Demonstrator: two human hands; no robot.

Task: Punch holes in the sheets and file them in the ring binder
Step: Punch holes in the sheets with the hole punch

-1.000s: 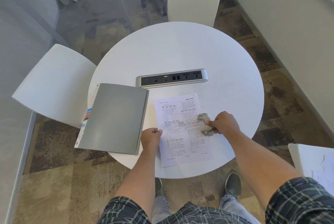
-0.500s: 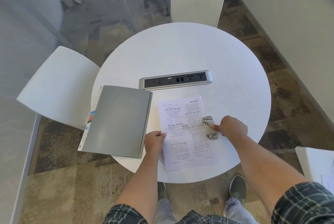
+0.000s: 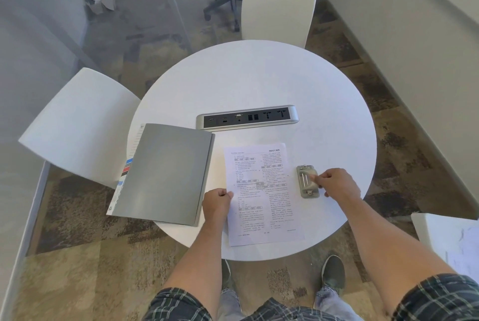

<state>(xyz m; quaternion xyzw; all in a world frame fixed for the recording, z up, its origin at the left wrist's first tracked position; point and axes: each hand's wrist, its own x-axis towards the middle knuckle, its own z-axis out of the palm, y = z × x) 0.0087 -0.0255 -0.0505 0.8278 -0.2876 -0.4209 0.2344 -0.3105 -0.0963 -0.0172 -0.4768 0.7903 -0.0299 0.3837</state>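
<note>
Two bare hands work over a round white counter [image 3: 259,82]. A white printed sheet of paper [image 3: 261,206] lies flat near the counter's front edge. The left hand [image 3: 217,202] pinches the sheet's left edge, its fingers [image 3: 229,194] curled onto the margin. The right hand [image 3: 337,183] rests its fingers [image 3: 317,178] on a small grey metal hole punch [image 3: 307,181], which sits just past the sheet's right edge. The fingertips lie curled along the punch's top and near side, though whether they truly grip it or only press it I cannot tell for sure.

Just beyond the left hand's knuckles, on the far side from the sheet, lies a closed grey plastic ring binder [image 3: 163,173] with coloured index tabs showing at its outer edge. Past both hands, toward the counter's middle, is a silver socket strip [image 3: 247,120].

The sheet looks light, thin and floppy, likely to slide on the smooth surface, so it is best held by a margin and kept flat. The punch looks small, rigid and fairly heavy; take it across its body.
</note>
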